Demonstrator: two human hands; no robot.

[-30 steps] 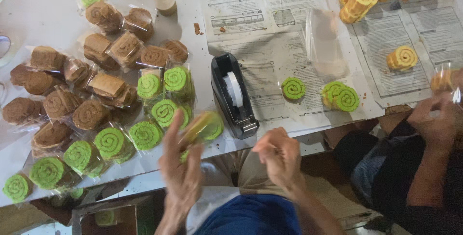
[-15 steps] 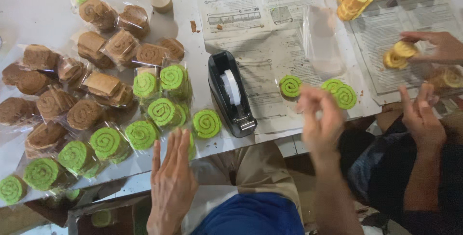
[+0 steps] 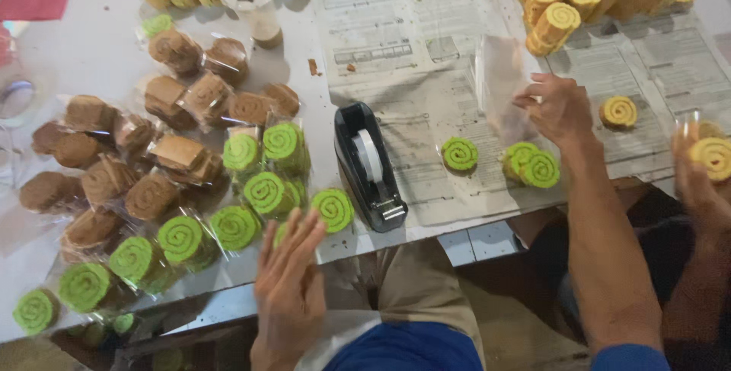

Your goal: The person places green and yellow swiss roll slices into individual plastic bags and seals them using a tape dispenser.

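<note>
Head view, looking down at the desk (image 3: 91, 59). The black tape dispenser (image 3: 368, 165) sits in the middle, so I'll use that as the landmark. Right hand (image 3: 560, 108) is off to the right of it, grip pinched on the edge of a clear plastic bag (image 3: 500, 85) lying on the newspaper (image 3: 396, 28). Just below that hand are bare green roll slices (image 3: 529, 165), with one more green slice (image 3: 460, 154) closer to the dispenser. Left hand (image 3: 288, 280) hangs at the desk edge below-left of the dispenser, fingers spread, grip released, just beside a wrapped green roll (image 3: 333, 209). Further left is a heap of wrapped brown rolls (image 3: 114, 173). Someone else's hand (image 3: 704, 169) at far right holds a yellow slice (image 3: 714, 156).
</note>
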